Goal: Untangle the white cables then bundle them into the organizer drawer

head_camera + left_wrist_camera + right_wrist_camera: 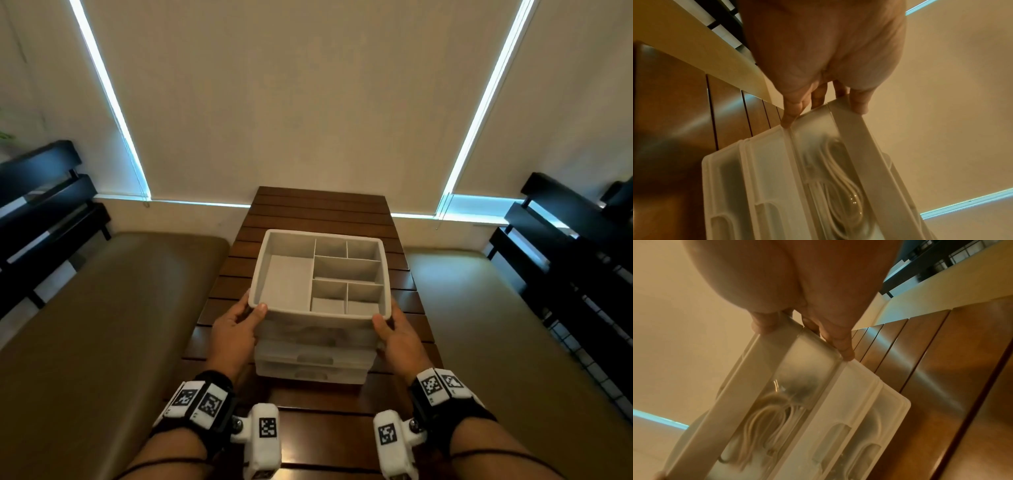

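Note:
A white organizer stands on the wooden slat table; its top is an open tray of empty compartments over stacked translucent drawers. Coiled white cables show through the front of the top drawer, which is closed. My left hand grips the organizer's near left corner, thumb over the tray rim and fingers along the side. My right hand grips the near right corner the same way.
Olive cushioned benches lie on the left and right of the narrow table. Dark slatted backrests rise behind them. Two lower drawers are closed. Bare table shows in front of and behind the organizer.

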A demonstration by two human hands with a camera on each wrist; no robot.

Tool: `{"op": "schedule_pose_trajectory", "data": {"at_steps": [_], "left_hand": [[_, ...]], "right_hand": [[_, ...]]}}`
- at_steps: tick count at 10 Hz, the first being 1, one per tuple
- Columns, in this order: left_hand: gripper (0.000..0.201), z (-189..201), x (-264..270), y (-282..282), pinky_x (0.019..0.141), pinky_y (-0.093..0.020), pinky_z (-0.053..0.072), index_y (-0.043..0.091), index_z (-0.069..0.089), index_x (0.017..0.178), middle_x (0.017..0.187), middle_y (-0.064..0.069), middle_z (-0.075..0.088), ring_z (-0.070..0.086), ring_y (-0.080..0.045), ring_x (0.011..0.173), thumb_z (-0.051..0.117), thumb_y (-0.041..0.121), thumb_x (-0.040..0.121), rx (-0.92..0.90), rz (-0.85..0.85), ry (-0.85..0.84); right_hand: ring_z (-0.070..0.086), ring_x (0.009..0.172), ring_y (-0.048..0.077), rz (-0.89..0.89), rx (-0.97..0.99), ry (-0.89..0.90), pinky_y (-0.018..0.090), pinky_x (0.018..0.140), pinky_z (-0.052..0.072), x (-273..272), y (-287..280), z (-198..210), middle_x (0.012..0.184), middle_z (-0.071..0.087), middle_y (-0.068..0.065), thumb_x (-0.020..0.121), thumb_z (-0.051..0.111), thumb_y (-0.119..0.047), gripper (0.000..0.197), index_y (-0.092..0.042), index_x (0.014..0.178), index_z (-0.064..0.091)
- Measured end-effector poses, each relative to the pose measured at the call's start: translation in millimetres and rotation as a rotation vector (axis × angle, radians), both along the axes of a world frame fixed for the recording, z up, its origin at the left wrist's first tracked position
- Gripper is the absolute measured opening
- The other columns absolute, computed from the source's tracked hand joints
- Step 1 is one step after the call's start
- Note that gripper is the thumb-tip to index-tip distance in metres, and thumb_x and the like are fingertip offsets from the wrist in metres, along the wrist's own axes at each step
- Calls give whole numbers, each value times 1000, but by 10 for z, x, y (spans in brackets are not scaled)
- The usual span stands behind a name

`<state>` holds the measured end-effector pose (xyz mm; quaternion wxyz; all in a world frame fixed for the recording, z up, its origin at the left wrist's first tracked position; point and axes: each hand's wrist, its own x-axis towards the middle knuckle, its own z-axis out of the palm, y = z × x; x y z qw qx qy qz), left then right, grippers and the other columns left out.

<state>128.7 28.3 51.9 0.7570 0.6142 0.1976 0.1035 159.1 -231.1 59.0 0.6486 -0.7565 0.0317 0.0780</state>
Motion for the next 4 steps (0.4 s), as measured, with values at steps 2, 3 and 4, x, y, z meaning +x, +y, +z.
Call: {"op": "schedule_pose_trajectory", "data": {"at_steps": [2, 3, 4], "left_hand": [[43, 35, 256, 8, 68, -27, 59, 20, 56, 134, 111, -4, 68, 66, -16, 96, 63, 13, 92, -46, -6, 8], [50, 19, 293, 19, 72, -30, 59, 21, 51, 140, 117, -4, 65, 64, -16, 99, 64, 16, 92, -35, -13, 5], [57, 112, 179, 47, 83, -35, 54, 24, 44, 144, 126, -4, 56, 58, -19, 105, 64, 20, 91, 101, 13, 39]], "right_hand": [[55, 114, 23, -23, -17, 49, 53, 98, 47, 239, 41, -11, 130, 56, 2, 99, 48, -30, 50, -44, 144, 32], [52, 122, 26, 0, 19, 64, 57, 101, 44, 268, 50, 0, 139, 50, 4, 97, 50, -32, 55, -50, 143, 27], [43, 132, 26, -74, 15, 57, 45, 105, 41, 223, 0, 145, 153, 34, 2, 96, 53, -31, 67, -39, 151, 16]]}}
